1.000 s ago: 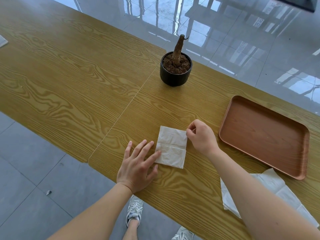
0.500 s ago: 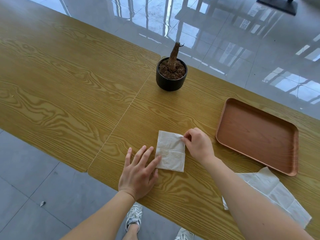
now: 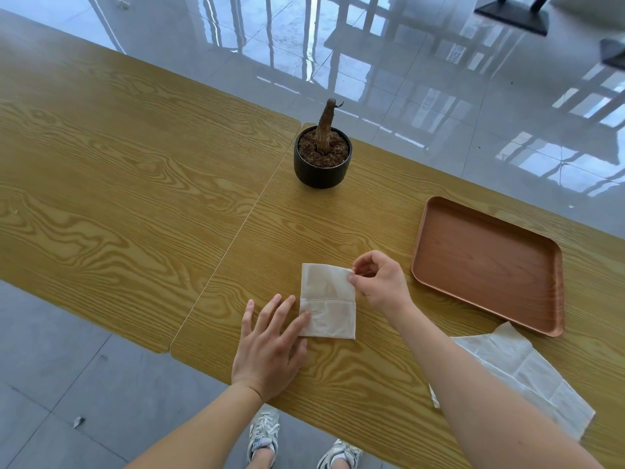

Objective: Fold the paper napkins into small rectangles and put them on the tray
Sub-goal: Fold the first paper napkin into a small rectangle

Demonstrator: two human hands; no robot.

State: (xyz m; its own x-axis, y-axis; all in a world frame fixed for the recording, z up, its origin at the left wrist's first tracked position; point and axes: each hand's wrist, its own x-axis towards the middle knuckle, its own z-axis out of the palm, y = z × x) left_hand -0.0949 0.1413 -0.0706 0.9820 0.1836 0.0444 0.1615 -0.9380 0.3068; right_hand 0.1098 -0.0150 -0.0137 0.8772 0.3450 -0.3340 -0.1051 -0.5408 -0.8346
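Folded white napkin (image 3: 328, 301) flat on table, unfolded napkins (image 3: 527, 374) beside empty brown tray (image 3: 487, 262)

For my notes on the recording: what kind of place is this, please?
Probably an indoor dining or café-like hall: long wooden tables pushed together, a glossy tiled floor reflecting other furniture, and a serving tray beside paper napkins.

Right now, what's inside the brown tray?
Nothing shows inside the tray; its whole floor is bare. One napkin lies on the table, and the spare napkins sit beside the tray.
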